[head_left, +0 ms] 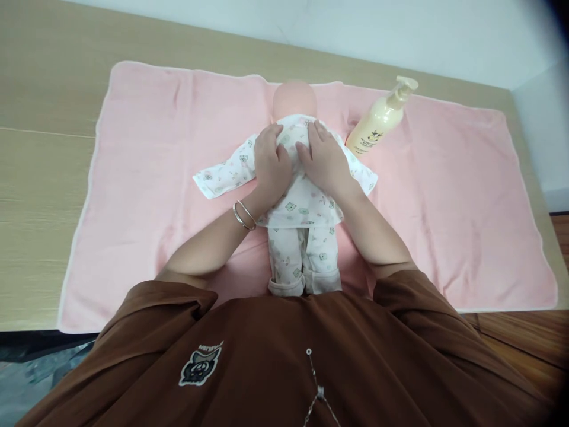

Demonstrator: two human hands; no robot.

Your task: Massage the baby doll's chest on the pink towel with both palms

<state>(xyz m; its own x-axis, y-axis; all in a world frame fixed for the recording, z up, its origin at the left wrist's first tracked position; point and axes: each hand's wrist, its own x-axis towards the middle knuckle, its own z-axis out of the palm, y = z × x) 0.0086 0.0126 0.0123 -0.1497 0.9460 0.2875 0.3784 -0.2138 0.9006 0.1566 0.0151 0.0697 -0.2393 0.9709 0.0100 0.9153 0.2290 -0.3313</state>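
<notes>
A baby doll (pixel 294 99) lies on a pink cloth (pixel 146 154), its bald head toward the far side. It wears a white printed top (pixel 306 204) with the sleeves spread out and matching trousers (pixel 287 255) with turned-up cuffs. My left hand (pixel 272 163) rests on the left part of the doll's upper body, fingers extended over the top. Opposite it, my right hand (pixel 326 157) lies on the right part of the chest, its fingers extended too. Both palms are hidden against the fabric.
A cream pump bottle (pixel 377 121) leans or lies on the cloth, right of the doll's head. The cloth covers much of a wooden table (pixel 40 178). Behind the table stands a white wall (pixel 355 29). Wooden flooring shows at the lower right.
</notes>
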